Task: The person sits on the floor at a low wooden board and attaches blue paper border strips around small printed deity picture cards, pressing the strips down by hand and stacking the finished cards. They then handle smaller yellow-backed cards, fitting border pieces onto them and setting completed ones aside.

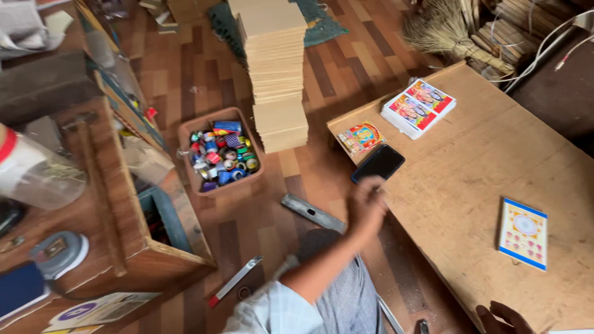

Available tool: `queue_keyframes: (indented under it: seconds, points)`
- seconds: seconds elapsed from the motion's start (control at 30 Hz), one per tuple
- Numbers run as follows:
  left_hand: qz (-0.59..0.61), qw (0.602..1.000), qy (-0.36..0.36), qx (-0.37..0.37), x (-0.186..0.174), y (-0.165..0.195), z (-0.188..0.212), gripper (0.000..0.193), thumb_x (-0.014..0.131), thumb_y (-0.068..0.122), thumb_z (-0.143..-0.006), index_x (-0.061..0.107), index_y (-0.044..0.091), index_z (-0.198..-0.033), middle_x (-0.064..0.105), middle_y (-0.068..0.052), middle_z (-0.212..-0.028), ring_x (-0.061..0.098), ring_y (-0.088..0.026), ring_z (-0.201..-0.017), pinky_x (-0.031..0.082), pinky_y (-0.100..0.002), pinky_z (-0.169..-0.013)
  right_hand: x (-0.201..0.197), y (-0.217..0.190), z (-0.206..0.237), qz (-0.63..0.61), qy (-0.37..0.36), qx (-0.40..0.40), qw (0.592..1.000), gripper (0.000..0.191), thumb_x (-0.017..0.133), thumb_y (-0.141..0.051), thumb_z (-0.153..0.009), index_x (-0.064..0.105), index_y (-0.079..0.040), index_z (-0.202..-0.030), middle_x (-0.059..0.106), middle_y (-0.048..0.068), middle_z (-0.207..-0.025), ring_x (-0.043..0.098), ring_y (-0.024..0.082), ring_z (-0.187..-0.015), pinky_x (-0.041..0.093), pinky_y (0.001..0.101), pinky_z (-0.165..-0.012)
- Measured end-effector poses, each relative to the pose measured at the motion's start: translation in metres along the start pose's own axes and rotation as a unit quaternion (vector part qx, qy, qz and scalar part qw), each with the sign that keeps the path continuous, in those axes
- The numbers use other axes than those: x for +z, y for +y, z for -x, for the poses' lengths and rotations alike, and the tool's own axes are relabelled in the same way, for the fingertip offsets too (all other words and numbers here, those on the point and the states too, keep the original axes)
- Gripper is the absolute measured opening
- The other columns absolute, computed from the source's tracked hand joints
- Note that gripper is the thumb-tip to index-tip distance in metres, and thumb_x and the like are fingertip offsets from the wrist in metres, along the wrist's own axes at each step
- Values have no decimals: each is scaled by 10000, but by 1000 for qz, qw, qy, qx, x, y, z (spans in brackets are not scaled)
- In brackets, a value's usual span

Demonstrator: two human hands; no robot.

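My left hand (366, 207) reaches out over my grey-trousered knee to the near edge of a low wooden board (470, 167). Its fingers are blurred and lie just below a black phone (378, 162), which rests on the board's corner. I cannot tell whether they touch the phone. Only the spread fingers of my right hand (502, 318) show at the bottom edge, resting by the board's front with nothing in them. A small blue-bordered picture panel (523, 233) lies on the board between the hands.
A stack of printed pictures (417, 106) and one small colourful card (362, 137) lie on the board's far end. On the floor are a tall pile of pale wooden panels (275, 68), a box of coloured spools (219, 151) and a metal bar (312, 212). A wooden cabinet (117, 216) stands left.
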State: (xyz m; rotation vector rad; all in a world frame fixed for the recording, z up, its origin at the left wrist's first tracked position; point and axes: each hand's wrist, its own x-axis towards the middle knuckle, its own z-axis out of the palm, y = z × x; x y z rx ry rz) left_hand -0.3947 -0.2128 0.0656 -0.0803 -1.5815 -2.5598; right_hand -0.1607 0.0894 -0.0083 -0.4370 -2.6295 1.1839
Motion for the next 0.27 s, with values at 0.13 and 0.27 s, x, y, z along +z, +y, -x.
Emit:
queue_keyframes:
  seconds: [0.13,0.27]
  points:
    - [-319,913,254,28,-89,71,-82,319,764,357,-929,736,43,-976,740,-78,-775,688,-178,-704,562,-356,-709,18,-1,-6,30,73,-4,997,451,833,-218,-818,710,-4,-1194,764,159,-984,747,242,-972,591,374,-959]
    - [-445,819,355,70,-158,116,-128,750,742,245,-883,424,95,-1546,572,-176,-1495,572,-348,-1294,444,-508,-1034,30,1,-10,-2,83,53,995,514,874,-263,-798,696,4,-1199,763,197,-949,741,285,-998,584,423,-976]
